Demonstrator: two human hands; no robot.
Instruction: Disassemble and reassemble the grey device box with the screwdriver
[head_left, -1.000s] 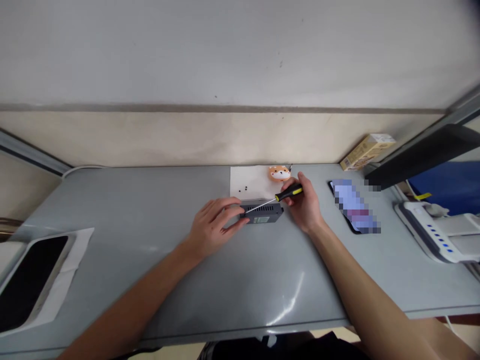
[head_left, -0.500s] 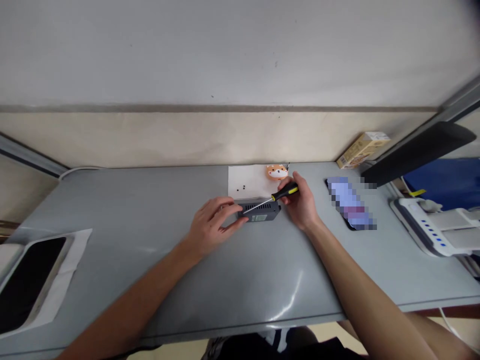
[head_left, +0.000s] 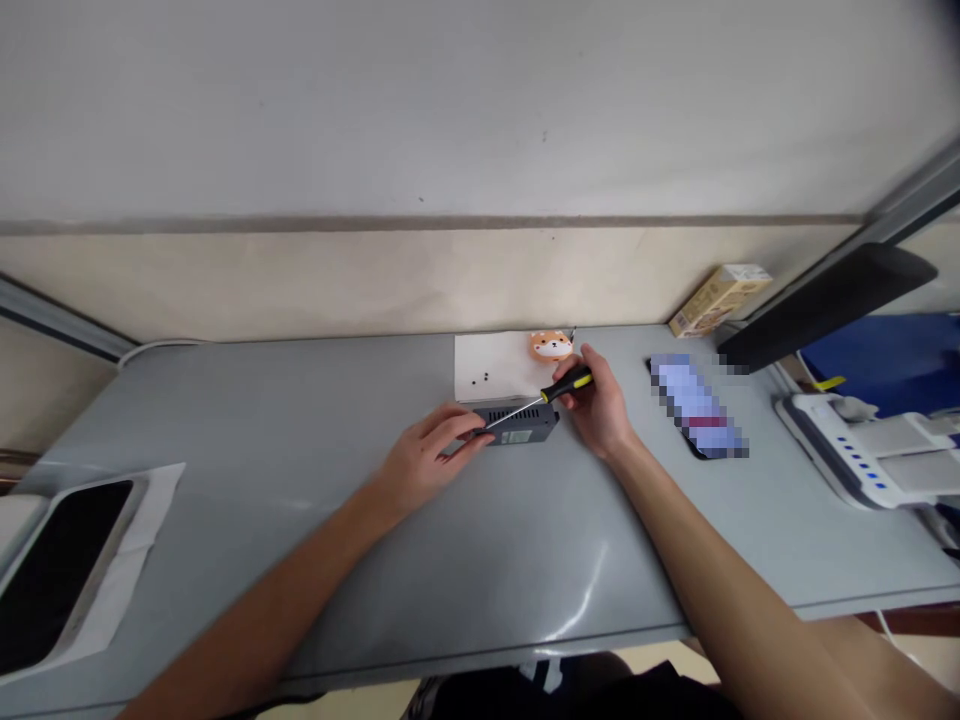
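Note:
My right hand [head_left: 598,405] is closed around the black and yellow handle of a screwdriver [head_left: 568,384]. The thin metal shaft slants down to the left across a dark box with vent slots [head_left: 529,430] and a pale label on its near side. At the box's left end, my left hand [head_left: 420,460] grips it, with the thumb and fingertips close around the screwdriver's tip. Whether a screw sits under the tip is hidden by the fingers. Behind the box, a few tiny black screws [head_left: 485,377] lie on a white sheet of paper [head_left: 495,350].
An orange and white animal-faced case [head_left: 551,346] sits on the paper. To the right are a phone [head_left: 694,410] with a blurred screen, a carton [head_left: 720,300], a dark monitor-like panel [head_left: 832,305] and a white device [head_left: 862,450]. A black-screened device [head_left: 64,570] lies far left.
My left fingers have drawn closer together around the screwdriver's tip at the box's left end. The right hand and screwdriver have barely moved. The view has shifted slightly.

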